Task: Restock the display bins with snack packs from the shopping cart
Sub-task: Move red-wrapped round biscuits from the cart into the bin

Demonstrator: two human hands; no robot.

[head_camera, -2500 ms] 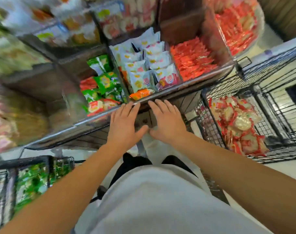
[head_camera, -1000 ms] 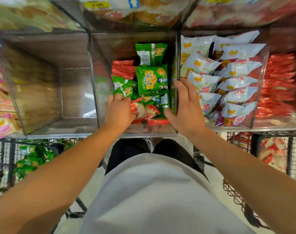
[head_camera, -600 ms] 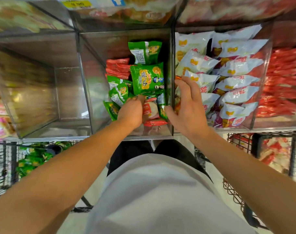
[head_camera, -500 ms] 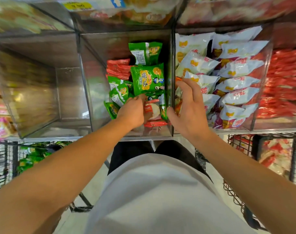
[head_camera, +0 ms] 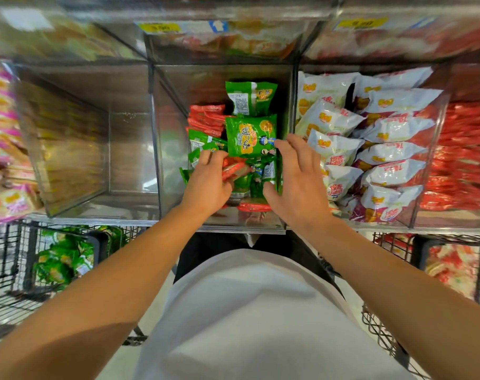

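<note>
snack packs [head_camera: 251, 135], green and red, lie mixed in the middle display bin [head_camera: 222, 220]. left hand [head_camera: 207, 182] pinches a red pack [head_camera: 233, 170]; right hand [head_camera: 296, 179] hovers with fingers apart. sorting seems in hand; next, probably lifting the red pack out.

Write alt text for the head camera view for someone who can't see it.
Seen from above, a person's left hand grips a red snack pack inside a clear display bin of green packs, while the right hand hovers open beside it. White packs fill the next bin; wire carts sit below.
</note>
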